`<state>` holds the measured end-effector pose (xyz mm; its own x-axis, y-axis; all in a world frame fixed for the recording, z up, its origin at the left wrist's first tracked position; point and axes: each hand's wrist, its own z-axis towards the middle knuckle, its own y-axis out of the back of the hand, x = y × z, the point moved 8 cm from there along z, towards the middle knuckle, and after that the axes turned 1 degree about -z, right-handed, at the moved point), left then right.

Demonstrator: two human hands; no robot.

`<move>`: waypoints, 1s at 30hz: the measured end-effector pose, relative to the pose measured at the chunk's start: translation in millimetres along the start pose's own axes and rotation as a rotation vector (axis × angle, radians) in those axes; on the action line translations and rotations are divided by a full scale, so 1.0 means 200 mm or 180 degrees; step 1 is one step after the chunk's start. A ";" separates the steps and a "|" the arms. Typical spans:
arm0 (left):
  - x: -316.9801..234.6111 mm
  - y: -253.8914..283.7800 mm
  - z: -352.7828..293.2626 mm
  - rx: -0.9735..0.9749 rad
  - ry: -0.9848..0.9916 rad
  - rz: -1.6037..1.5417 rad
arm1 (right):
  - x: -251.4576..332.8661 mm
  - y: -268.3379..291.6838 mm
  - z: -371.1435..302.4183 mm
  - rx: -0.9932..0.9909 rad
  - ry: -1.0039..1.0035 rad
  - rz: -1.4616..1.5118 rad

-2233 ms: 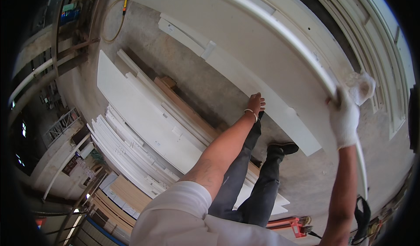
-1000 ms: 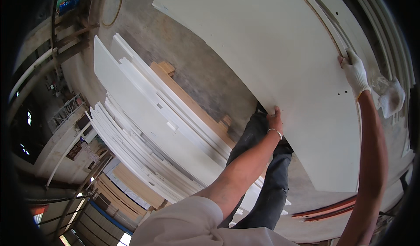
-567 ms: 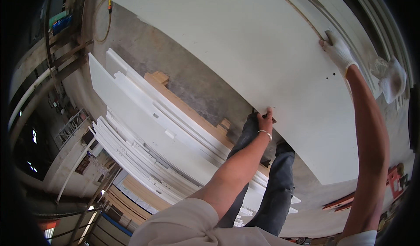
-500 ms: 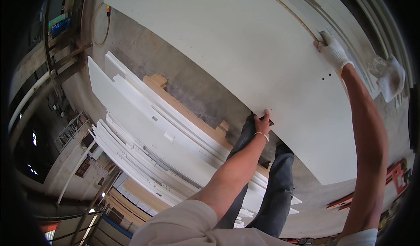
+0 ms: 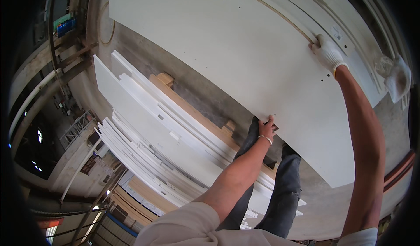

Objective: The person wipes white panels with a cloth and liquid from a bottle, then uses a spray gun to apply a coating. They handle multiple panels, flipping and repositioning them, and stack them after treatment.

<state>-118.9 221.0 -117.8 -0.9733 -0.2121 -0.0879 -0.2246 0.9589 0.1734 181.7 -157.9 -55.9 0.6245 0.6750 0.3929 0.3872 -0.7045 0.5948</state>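
Since the earliest frame, the large, flat, off-white rectangular panel [image 5: 245,58] has swung toward the person, its broad face now spread beneath both arms and its near edge passing in front of the lower legs. Left of it, across a gap of grey concrete floor [image 5: 135,40], lie a long white board [image 5: 131,104] and, farther left, a stack of narrow white strips [image 5: 135,152]; a long brown wooden beam [image 5: 194,113] runs along the board's near side. Legs in dark grey trousers [image 5: 284,189] stand at the panel's near edge.

Gloved in white knit, the right hand [image 5: 327,54] has its grip closed over the panel's far, brown-lined edge. Opposite, the bare left hand [image 5: 267,129] has taken the near edge, a digit pressed on the face and the rest tucked at the rim, partly hidden. Held from both long sides, the panel's tilt is probably easier to control; whether anything bears it underneath cannot be told.

Smallest are two dark round holes [image 5: 322,80] in the panel, near the right wrist.
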 end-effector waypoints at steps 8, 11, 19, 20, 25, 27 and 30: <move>-0.04 -0.01 -0.03 0.0021 -0.0011 0.0256 | 0.12 0.17 -0.34 -0.1468 0.0369 -0.0842; -0.04 0.01 -0.02 0.0052 0.0074 0.0263 | 0.04 0.04 -0.65 -0.1621 0.0610 -0.0003; -0.07 0.09 0.06 0.0292 0.0229 0.0588 | -0.46 -0.91 -1.67 0.0255 -0.0793 0.0083; -0.07 0.08 0.06 0.0446 0.0156 0.0627 | -0.54 -1.01 -1.80 0.0302 -0.1015 0.0319; -0.09 0.10 0.08 0.0486 0.0065 0.0671 | -0.83 -1.37 -2.24 0.0491 -0.1934 0.0984; -0.09 0.09 0.10 0.0575 0.0021 0.0717 | -0.89 -1.45 -2.28 0.0434 -0.2119 0.1208; -0.08 0.10 0.12 0.0487 0.0179 0.0643 | -0.93 -1.48 -2.24 0.0294 -0.2347 0.1589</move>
<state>-105.9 247.5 -136.8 -0.9998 -0.0193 -0.0112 -0.0197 0.9993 0.0312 -352.7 23.9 10.1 0.9998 -0.0050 0.0213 -0.0132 -0.9147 0.4040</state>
